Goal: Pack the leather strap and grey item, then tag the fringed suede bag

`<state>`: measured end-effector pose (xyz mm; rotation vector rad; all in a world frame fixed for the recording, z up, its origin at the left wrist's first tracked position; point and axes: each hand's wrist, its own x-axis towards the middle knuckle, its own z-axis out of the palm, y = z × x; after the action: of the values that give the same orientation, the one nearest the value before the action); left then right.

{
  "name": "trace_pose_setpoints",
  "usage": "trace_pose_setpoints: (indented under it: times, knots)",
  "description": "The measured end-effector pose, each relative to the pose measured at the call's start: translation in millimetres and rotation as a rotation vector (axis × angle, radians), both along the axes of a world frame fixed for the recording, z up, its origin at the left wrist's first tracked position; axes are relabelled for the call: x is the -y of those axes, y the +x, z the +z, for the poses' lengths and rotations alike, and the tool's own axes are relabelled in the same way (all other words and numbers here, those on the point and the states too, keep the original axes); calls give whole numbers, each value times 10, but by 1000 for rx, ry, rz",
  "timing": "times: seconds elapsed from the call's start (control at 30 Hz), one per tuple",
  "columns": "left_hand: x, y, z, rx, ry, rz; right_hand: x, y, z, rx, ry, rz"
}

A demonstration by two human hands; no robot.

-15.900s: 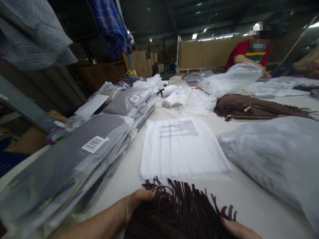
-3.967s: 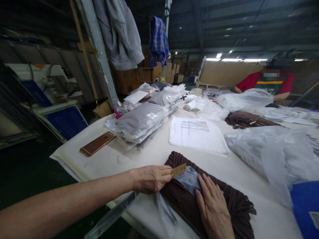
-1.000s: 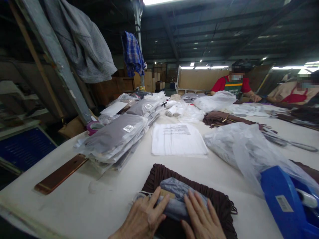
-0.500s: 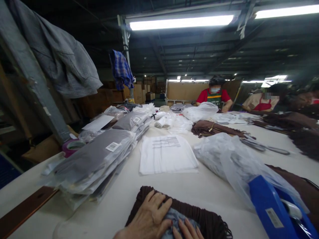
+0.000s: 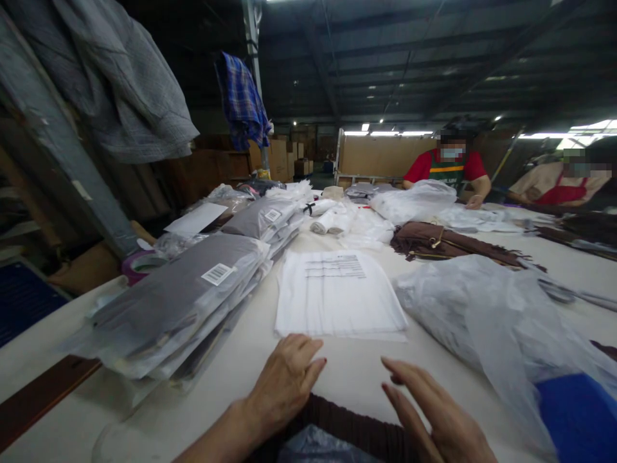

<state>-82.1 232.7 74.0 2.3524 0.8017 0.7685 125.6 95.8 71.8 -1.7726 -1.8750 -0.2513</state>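
My left hand is raised over the near edge of a dark brown folded fringed textile, its thumb apart from its fingers and nothing in it. To the right, my right hand is held with fingers and thumb apart, also holding nothing. A crumpled grey-blue piece lies on the brown textile at the bottom of the view; I cannot tell if it is cloth or plastic. Just beyond my hands lies a flat stack of clear-white plastic bags with printed text.
On the left, grey packed textiles in barcoded clear bags are stacked beside a purple tape roll. A crumpled plastic bag and a blue tape dispenser lie right. A co-worker in a green apron is across the table.
Both hands have lifted off the brown textile and moved forward and apart, the right one further right. The view has tilted down and turned slightly left, so the textile sits lower.
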Motion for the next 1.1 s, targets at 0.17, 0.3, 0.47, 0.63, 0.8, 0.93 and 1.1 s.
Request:
trace_pose_setpoints:
  times: [0.17,0.3,0.47,0.63,0.8,0.93,1.1]
  knots:
    - [-745,473,-255,52,-113,23,-1026,272,18,-78,-275,42]
    - [-999,550,-539,-8,-118,9,-1477,481,-250,-59,-396,129]
    - [-1013,520,-593,-48,-100,2,-1634,650,-379,-59,-448,225]
    - [-1006,517,-611,-68,-41,15,-1670,621,-400,14,-442,228]
    - [-993,503,-600,-98,-5,-22,-1706,592,-371,80,-504,207]
    - [-972,494,-583,-174,84,-90,-1766,612,-294,97,-587,187]
    - [-969,501,-592,-210,133,-96,-1745,638,-207,43,-663,261]
